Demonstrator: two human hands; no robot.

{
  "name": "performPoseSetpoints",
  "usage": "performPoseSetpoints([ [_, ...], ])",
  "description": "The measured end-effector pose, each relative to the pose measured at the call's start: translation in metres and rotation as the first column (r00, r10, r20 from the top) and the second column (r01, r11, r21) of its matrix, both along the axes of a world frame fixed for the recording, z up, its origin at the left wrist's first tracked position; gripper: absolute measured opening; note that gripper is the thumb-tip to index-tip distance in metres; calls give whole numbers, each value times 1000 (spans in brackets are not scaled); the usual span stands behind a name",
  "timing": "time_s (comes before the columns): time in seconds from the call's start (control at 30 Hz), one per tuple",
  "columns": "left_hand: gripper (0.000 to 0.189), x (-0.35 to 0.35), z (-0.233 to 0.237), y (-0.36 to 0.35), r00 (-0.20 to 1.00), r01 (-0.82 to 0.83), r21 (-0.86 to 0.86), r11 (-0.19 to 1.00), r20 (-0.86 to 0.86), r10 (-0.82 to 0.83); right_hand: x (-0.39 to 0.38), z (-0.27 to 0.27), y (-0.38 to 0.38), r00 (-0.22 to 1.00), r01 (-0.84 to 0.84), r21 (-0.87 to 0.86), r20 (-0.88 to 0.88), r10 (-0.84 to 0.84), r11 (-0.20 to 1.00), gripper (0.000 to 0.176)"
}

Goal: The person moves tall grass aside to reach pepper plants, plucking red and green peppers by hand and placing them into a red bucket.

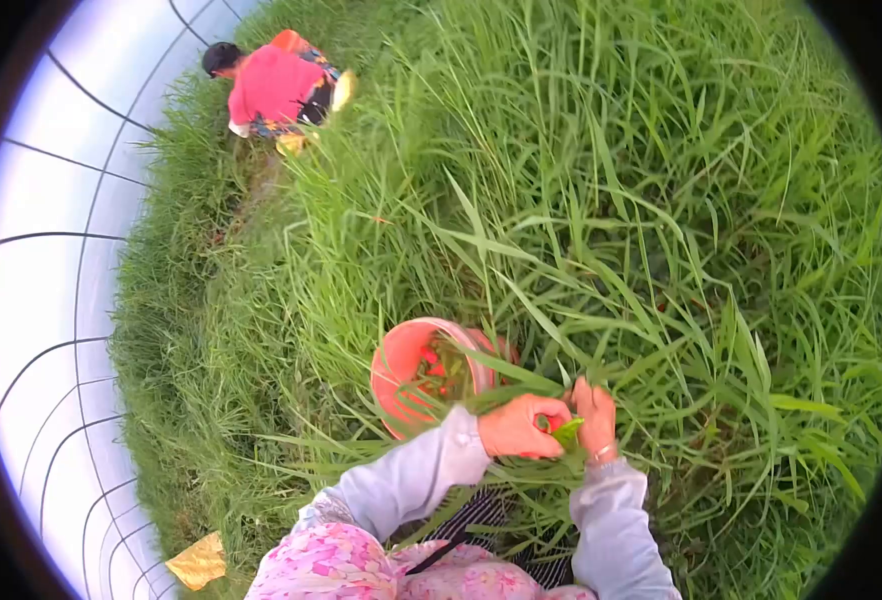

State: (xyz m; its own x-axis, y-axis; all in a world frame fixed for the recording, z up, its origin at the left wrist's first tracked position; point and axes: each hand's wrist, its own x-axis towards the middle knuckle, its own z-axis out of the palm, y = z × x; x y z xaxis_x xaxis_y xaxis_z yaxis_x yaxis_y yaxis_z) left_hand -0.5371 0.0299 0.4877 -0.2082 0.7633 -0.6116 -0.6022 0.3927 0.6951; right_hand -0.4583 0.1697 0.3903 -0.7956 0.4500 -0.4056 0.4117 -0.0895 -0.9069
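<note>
My left hand (523, 426) is closed around what look like peppers (567, 432); a bright green one sticks out by the thumb and a bit of red shows between the fingers. Close beside it, my right hand (594, 414) has its fingers curled in among the grass blades, and whatever they grip is hidden. A thin band circles the right wrist. Just beyond the left hand, a pink-orange bucket (401, 362) leans in the grass, with red and green peppers (439, 372) inside. Grass blades hang across its rim.
Tall, dense grass (601, 200) surrounds me. Farther off at the upper left, a person in a pink top (276, 85) bends low beside an orange container (291, 41). A white, ribbed plastic tunnel wall (46, 290) runs along the left. A yellow sheet (198, 562) lies at lower left.
</note>
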Motion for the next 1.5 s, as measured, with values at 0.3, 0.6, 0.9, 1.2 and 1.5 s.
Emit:
performPoseSetpoints([
  [0.3,29,-65,-56,-87,885,-404,-246,881,-348,309,10,-34,8,870,-420,67,314,380,905,46],
  [0.6,29,-108,-193,-227,758,-182,-651,737,-570,-316,61,-9,-11,679,-667,-56,365,637,743,38],
  [0.9,17,-72,-66,-8,479,156,-448,880,-745,-464,151,-6,127,974,227,-587,128,-187,777,24],
  [1.2,13,80,-14,216,268,835,-77,545,-807,-525,182,-126,207,892,282,720,47,-450,634,58],
  [1.5,28,133,-224,274,-501,561,-771,301,-606,-618,260,-148,146,820,-449,282,506,267,848,33],
])
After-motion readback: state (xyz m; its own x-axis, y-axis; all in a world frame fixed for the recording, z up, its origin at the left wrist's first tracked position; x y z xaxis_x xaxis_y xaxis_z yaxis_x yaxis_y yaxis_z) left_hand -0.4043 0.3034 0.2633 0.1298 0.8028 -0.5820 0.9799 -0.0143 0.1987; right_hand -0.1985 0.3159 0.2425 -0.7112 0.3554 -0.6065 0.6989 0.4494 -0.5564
